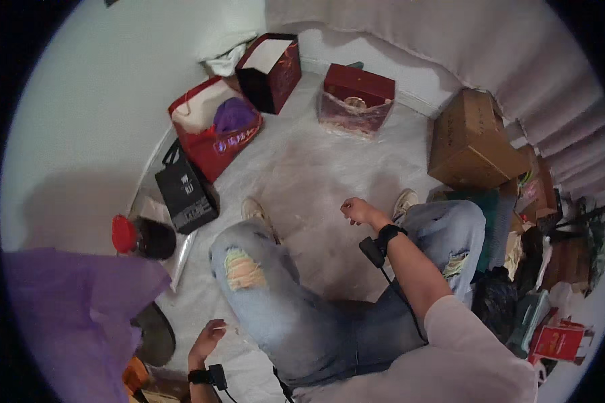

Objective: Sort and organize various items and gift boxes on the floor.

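Note:
My right hand [358, 210] hangs in the air between my knees, its fingers loosely curled and holding nothing that I can see. Below it lies the pale floor covering [302, 166]. At the lower left, my left hand [209, 338] is beside my thigh, fingers loosely bent, with no object visible in it. Each wrist bears a black strap with a small cabled box. Ahead stand a dark red box [359, 83] partly wrapped in clear plastic and a tall dark red gift bag [272, 73]. A red bag [217, 156] with purple cloth in it leans at the left.
Left are a black paper bag [186, 194], a dark jar with a red lid [124, 234], purple fabric [75, 307] and a dark slipper-like item [156, 335]. A cardboard box [469, 141] and mixed clutter line the right side, below a curtain [529, 65].

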Demonstrator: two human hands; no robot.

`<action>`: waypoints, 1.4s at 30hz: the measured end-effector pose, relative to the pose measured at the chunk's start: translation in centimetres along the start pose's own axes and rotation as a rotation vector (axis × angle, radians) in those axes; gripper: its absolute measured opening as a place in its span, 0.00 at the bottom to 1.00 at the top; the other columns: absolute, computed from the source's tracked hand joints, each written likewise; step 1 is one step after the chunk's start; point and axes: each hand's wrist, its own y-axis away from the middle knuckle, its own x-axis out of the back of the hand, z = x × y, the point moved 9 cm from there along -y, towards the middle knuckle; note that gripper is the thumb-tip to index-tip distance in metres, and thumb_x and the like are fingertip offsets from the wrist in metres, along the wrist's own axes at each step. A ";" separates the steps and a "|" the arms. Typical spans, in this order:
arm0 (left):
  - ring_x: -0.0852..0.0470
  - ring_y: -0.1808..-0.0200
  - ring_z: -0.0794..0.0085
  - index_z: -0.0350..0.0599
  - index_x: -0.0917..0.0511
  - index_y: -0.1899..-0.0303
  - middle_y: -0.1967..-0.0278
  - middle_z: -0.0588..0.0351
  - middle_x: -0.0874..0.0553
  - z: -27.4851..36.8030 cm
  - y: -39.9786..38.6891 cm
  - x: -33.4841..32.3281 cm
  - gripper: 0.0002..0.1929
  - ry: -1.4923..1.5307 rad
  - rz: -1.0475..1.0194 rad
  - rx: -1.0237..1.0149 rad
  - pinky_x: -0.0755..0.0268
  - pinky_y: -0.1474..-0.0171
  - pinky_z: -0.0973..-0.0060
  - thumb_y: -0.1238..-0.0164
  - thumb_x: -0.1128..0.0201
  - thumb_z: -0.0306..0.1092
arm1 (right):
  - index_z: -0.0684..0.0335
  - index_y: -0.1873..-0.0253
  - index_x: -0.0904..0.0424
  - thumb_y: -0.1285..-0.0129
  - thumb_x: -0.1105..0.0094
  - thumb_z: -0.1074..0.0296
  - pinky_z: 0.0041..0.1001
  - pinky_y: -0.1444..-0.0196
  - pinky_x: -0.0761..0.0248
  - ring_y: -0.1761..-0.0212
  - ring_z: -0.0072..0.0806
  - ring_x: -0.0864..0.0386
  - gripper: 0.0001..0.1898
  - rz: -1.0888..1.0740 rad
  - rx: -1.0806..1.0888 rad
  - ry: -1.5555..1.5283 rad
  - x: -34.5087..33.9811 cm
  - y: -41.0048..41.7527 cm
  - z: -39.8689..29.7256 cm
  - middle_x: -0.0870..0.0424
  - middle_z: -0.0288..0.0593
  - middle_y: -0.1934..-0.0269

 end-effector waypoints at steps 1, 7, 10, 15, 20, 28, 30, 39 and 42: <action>0.22 0.47 0.70 0.38 0.31 0.41 0.50 0.56 0.20 5.6 0.4 0.3 0.21 -0.049 -0.003 -0.011 0.31 0.44 0.73 0.31 0.40 0.35 | 0.65 0.48 0.24 0.33 0.52 0.60 0.31 0.72 0.25 0.71 0.30 0.17 0.17 0.023 0.010 -0.043 1.2 -0.1 -0.3 0.18 0.44 0.63; 0.23 0.45 0.67 0.35 0.32 0.41 0.49 0.51 0.21 30.8 5.6 0.4 0.21 -0.032 -0.013 -0.189 0.32 0.41 0.70 0.30 0.41 0.35 | 0.66 0.51 0.23 0.37 0.49 0.59 0.32 0.72 0.24 0.70 0.32 0.17 0.17 0.106 -0.066 -0.007 9.4 -2.5 2.9 0.17 0.43 0.64; 0.22 0.46 0.65 0.34 0.32 0.41 0.49 0.49 0.21 40.8 2.8 -4.9 0.19 -0.009 -0.296 -0.401 0.31 0.41 0.68 0.28 0.44 0.33 | 0.66 0.55 0.21 0.39 0.49 0.62 0.33 0.72 0.24 0.70 0.34 0.17 0.15 0.352 -0.152 0.123 25.3 -2.1 21.1 0.16 0.42 0.63; 0.20 0.48 0.65 0.35 0.32 0.40 0.50 0.48 0.20 47.2 -2.4 -13.4 0.18 0.009 -0.459 -0.339 0.28 0.44 0.69 0.25 0.49 0.33 | 0.70 0.55 0.22 0.42 0.50 0.65 0.37 0.67 0.25 0.69 0.37 0.17 0.16 0.324 -0.240 0.284 28.9 -2.9 1.5 0.16 0.50 0.61; 0.20 0.47 0.66 0.39 0.32 0.40 0.48 0.50 0.20 40.1 -16.3 -23.5 0.20 -0.508 -0.689 -0.180 0.29 0.44 0.69 0.25 0.49 0.41 | 0.65 0.48 0.23 0.39 0.44 0.58 0.38 0.62 0.23 0.63 0.38 0.16 0.19 0.332 -0.148 0.250 34.0 -6.1 -2.5 0.17 0.49 0.57; 0.18 0.53 0.47 0.42 0.29 0.44 0.55 0.39 0.18 37.6 -21.2 -15.1 0.20 -1.227 -0.399 -0.186 0.26 0.51 0.58 0.33 0.43 0.41 | 0.45 0.24 0.59 0.56 0.25 0.45 0.58 0.31 0.48 0.23 0.51 0.56 0.58 0.726 -0.110 0.558 37.5 -11.9 -8.7 0.62 0.44 0.23; 0.18 0.53 0.46 0.42 0.29 0.44 0.55 0.39 0.18 40.5 -21.1 -14.7 0.20 -1.122 -0.341 -0.270 0.26 0.51 0.57 0.33 0.43 0.42 | 0.44 0.24 0.62 0.57 0.24 0.44 0.60 0.30 0.52 0.23 0.51 0.59 0.61 0.709 -0.114 0.583 39.1 -13.7 -9.2 0.63 0.44 0.23; 0.19 0.53 0.46 0.42 0.31 0.43 0.52 0.41 0.19 41.9 -22.3 -11.2 0.23 -1.107 -0.240 -0.248 0.28 0.51 0.56 0.35 0.42 0.44 | 0.45 0.23 0.67 0.72 0.23 0.34 0.57 0.26 0.60 0.22 0.55 0.67 0.73 0.424 -0.022 0.690 39.7 -21.3 -8.6 0.67 0.50 0.23; 0.20 0.51 0.46 0.43 0.31 0.41 0.49 0.40 0.20 42.6 -22.8 -10.8 0.24 -1.125 -0.243 -0.211 0.28 0.48 0.57 0.34 0.42 0.45 | 0.47 0.23 0.67 0.73 0.24 0.33 0.56 0.27 0.58 0.23 0.58 0.63 0.73 0.408 0.010 0.739 39.6 -21.5 -9.7 0.62 0.55 0.24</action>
